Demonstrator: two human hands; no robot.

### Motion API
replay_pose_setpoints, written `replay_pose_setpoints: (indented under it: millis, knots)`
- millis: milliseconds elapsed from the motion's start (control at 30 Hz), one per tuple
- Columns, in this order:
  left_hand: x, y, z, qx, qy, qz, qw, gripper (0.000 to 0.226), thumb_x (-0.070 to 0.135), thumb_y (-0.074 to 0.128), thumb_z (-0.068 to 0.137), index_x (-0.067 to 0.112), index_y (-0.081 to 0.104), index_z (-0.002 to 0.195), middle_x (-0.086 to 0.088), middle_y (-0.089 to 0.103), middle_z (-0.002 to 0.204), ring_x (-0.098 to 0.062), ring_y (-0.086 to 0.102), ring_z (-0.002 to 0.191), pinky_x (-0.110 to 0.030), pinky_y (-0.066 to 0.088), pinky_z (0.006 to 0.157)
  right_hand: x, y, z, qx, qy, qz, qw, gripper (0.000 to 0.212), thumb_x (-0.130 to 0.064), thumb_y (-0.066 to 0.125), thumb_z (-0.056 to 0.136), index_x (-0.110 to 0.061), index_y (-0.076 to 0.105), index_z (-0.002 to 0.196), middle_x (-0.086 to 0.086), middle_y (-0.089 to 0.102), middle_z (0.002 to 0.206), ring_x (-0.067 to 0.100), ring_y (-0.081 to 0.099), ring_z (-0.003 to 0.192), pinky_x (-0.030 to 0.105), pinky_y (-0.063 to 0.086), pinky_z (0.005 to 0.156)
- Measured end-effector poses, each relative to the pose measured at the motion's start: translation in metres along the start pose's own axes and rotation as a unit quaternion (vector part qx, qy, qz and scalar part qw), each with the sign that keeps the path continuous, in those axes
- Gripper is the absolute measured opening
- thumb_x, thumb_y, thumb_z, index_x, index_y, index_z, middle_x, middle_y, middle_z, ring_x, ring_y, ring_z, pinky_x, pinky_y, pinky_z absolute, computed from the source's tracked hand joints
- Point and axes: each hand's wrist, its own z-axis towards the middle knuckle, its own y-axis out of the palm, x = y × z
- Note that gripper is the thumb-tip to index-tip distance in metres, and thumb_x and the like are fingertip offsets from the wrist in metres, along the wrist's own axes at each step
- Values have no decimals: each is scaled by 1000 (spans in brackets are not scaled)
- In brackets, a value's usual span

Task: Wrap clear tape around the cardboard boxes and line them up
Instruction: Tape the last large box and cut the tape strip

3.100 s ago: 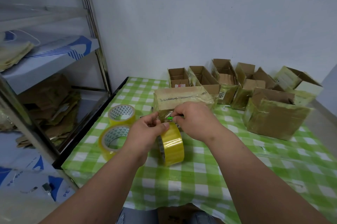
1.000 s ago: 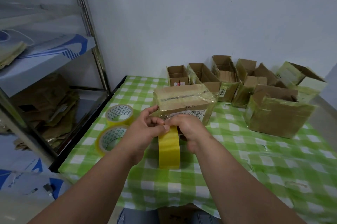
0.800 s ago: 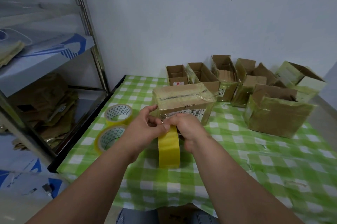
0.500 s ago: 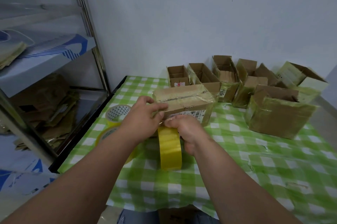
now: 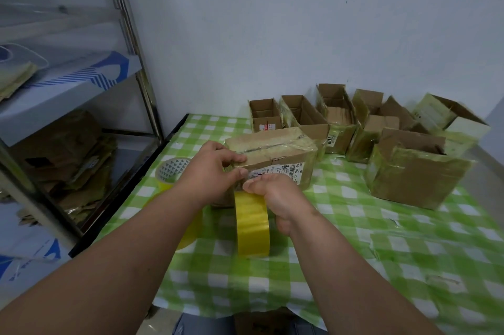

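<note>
You've got the closed box (image 5: pixel 272 154) sitting mid-worktop (image 5: pixel 354 247), with open checkered cloth in front and to your right. A row of open boxes (image 5: pixel 335 116) lines the back wall, and a bigger taped box (image 5: pixel 414 174) sits off right. Two spare tape rolls (image 5: pixel 170 171) crowd the left edge next to the metal shelf (image 5: pixel 81 84). Your left hand (image 5: pixel 212 171) reaches forward, fingers resting on the box's near top edge. Your right hand (image 5: pixel 275 195) has its grip clenched around the yellow tape roll (image 5: pixel 252 225), standing on edge just before the box.
</note>
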Motion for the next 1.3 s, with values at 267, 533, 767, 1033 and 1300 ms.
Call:
replay_pose_setpoints:
  millis: [267, 533, 767, 1033, 1300]
  knots:
    - [-6, -7, 10, 17, -42, -48, 998, 14, 34, 75, 85, 37, 69, 97, 5, 52, 120, -14, 58, 102, -34, 48, 89, 4, -11, -9, -7, 5, 76, 997, 11, 4, 68, 84, -4, 70, 77, 6, 70, 70, 21, 64, 74, 37, 51, 82]
    - [4, 11, 4, 50, 17, 125, 991, 31, 40, 77, 81, 30, 54, 99, 7, 28, 147, -17, 40, 130, -40, 45, 98, 7, -21, -19, -34, -58, 56, 996, 12, 3, 64, 89, -6, 67, 81, 5, 77, 92, 15, 69, 86, 32, 53, 84]
    - [-17, 10, 8, 11, 116, 171, 978, 54, 45, 67, 88, 35, 50, 138, 14, 50, 143, -16, 35, 139, -40, 33, 114, 6, -36, -21, -31, -99, 62, 993, 20, 4, 66, 86, -11, 70, 74, 5, 77, 96, 16, 70, 89, 26, 52, 76]
    - [-25, -6, 19, -55, 129, 124, 982, 55, 29, 72, 88, 31, 54, 139, 12, 48, 147, -17, 31, 143, -38, 24, 119, 0, -46, -13, -16, -97, 49, 994, 16, 3, 66, 87, -7, 68, 76, 5, 77, 97, 20, 71, 91, 30, 53, 76]
    - [-29, -19, 25, -151, -7, -153, 977, 59, -3, 72, 83, 42, 66, 120, 27, 40, 147, 1, 32, 140, -35, 25, 121, -8, -95, -9, 107, -130, 90, 982, 18, -2, 71, 81, -15, 75, 69, 0, 70, 117, 21, 64, 110, 46, 46, 102]
